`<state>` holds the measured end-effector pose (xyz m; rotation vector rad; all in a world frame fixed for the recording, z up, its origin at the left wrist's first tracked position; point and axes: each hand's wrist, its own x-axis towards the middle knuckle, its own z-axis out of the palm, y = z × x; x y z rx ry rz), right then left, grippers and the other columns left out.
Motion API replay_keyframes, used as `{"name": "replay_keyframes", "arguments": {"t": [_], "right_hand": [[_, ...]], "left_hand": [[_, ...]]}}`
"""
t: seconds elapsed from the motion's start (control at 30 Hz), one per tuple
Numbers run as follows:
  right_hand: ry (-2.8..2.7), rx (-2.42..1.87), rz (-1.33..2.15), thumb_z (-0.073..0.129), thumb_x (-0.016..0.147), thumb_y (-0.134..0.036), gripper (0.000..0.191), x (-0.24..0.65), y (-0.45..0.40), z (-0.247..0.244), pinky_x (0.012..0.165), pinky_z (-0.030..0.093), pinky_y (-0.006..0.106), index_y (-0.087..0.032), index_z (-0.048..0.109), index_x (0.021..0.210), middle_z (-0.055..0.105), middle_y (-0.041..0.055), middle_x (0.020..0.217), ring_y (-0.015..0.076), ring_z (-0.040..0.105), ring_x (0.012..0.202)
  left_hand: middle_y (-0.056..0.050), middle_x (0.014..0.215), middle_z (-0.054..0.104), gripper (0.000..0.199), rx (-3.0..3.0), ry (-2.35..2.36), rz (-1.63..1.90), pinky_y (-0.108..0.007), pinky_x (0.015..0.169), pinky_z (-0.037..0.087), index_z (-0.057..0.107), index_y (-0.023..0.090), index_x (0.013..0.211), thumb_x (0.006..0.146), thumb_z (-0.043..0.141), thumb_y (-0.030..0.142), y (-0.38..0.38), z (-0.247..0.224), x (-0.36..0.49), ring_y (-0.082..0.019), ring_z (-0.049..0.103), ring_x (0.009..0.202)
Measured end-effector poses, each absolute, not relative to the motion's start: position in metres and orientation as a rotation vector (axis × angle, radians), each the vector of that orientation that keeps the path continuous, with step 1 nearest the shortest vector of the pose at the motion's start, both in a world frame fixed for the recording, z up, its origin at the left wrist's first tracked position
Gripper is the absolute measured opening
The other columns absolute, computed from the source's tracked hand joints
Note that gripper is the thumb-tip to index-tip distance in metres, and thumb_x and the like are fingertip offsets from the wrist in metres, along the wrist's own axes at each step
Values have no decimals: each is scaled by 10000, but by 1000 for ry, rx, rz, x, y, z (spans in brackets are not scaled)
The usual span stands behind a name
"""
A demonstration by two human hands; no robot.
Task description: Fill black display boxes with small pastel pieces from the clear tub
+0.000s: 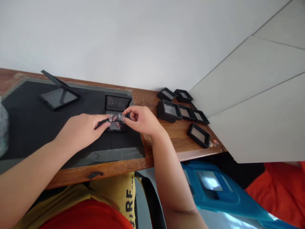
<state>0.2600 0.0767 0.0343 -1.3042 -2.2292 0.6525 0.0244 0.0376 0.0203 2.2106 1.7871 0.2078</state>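
Observation:
A small black hinged case (116, 129) lies on the black mat, its lid (117, 103) raised with a dark reflective inner face. Just over its base is a row of small shiny clear and pinkish pieces (115, 118); blur hides their exact kind. At the row's left end, my left hand (82, 128) pinches it between thumb and index finger. My right hand (141, 120) grips the right end the same way, with its other fingers curled. Whether the pieces are joined together, I cannot tell.
A larger black hinged case (58, 97) stands ajar at the left of the mat (26, 124). Several black framed boxes (168, 109) sit on the wooden table (175, 136) at right. Below are a blue plastic stool (214, 190) and a red-clothed person (278, 190).

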Motion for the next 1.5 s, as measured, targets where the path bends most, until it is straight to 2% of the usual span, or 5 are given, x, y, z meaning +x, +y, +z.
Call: {"name": "replay_keyframes", "arguments": {"t": [0.2,0.57,1.03,1.3,1.5], "right_hand": [[-2223,-1304,666,700,862,-263,150,259,80,32,625,320,259,-153,760,944,527,-61,609,91,451,581],[-2234,-1301,681,699,861,-260,142,258,80,33,630,327,260,-152,756,933,512,-67,594,88,436,574],[-2289,-1265,1141,760,832,-284,192,261,77,35,567,316,245,-135,792,948,537,-69,594,66,426,534],[-2374,-1329,1092,748,840,-248,155,257,77,33,595,323,249,-150,813,942,565,-60,605,77,467,562],[-2356,-1284,1085,758,841,-253,165,257,78,32,595,317,249,-149,814,957,554,-66,604,73,448,557]], "left_hand": [[-90,914,814,465,2310,1777,228,-351,644,340,753,351,1332,1018,452,515,39,15,32,-343,745,852],[-73,882,802,453,2268,1735,254,-358,651,356,774,359,1296,1014,448,498,37,8,26,-329,732,819],[-8,580,623,533,2094,1842,307,-335,597,330,714,329,1394,982,429,508,30,21,24,-226,546,520],[-110,1073,820,540,2130,1845,274,-413,727,484,753,292,1334,1000,359,449,36,15,18,-346,737,901],[-104,1017,820,506,2127,1833,341,-407,710,486,739,281,1302,1009,367,457,36,13,14,-335,745,867]]}}
